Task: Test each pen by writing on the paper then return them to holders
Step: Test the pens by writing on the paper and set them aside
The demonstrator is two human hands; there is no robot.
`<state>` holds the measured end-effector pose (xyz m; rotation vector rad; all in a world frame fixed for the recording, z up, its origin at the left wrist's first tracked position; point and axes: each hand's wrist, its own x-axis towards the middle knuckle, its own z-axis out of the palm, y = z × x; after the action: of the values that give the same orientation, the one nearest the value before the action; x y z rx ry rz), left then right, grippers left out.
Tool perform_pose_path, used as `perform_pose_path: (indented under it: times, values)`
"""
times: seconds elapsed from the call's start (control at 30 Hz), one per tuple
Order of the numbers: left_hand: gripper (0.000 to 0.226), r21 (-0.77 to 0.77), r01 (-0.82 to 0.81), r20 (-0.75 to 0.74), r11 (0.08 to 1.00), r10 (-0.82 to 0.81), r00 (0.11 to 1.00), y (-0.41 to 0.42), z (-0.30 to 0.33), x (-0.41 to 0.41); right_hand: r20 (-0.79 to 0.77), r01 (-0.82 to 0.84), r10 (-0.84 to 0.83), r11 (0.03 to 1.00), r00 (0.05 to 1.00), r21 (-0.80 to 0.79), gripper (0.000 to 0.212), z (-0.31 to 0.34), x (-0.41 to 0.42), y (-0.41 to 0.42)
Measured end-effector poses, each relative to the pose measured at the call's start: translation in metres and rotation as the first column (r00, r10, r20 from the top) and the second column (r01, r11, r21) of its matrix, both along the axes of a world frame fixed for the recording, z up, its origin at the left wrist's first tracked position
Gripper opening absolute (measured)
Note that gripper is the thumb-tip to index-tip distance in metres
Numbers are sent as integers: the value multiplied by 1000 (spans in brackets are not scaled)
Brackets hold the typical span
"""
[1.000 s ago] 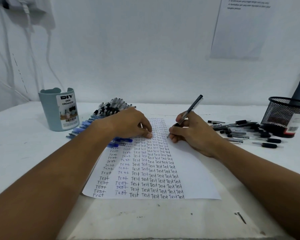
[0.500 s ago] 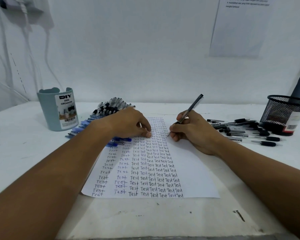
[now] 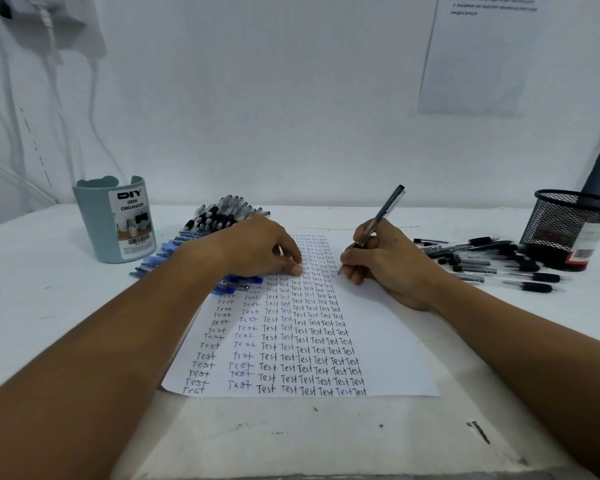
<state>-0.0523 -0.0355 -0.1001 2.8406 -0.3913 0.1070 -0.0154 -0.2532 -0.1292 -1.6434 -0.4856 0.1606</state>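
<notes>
**Pen tip down, sixth column of the sheet**

On the paper (image 3: pixel 378 327), my right hand (image 3: pixel 392 268) pinches a black pen (image 3: pixel 378 218) in a writing grip, tip at the end of the sixth column so the next "Test" continues the row. My left hand (image 3: pixel 260 249) presses curled fingertips on the paper's left half, holding nothing, to stop it sliding. Left of the paper lie pens (image 3: pixel 215 216) beside the blue organizer (image 3: pixel 115 223); right of it, more pens (image 3: pixel 492 261) before the mesh holder (image 3: pixel 568 226), both within reach.
</notes>
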Motion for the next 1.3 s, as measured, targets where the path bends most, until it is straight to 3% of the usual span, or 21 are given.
perform_pose_path:
  times: [0.4,0.93,1.07,1.17,1.3]
  values:
    - [31,14,-6,5,1000,6,1000,0,-1,1,-34,16,-14,998,999,56,32,1,1,-2]
    - [33,35,-4,15,999,4,1000,-3,2,-4,13,29,-28,999,1000,-40,29,0,-1,1]
    - [32,31,-11,10,999,10,1000,-3,4,-6,-67,60,-54,993,996,98,27,2,1,0]
    - [31,-3,-31,-3,1000,31,1000,-2,3,-5,-118,109,-89,978,989,180,14,5,3,1]
    - [30,-29,-37,-16,999,37,999,-1,2,-4,-152,234,-206,953,967,192,40,11,7,0]
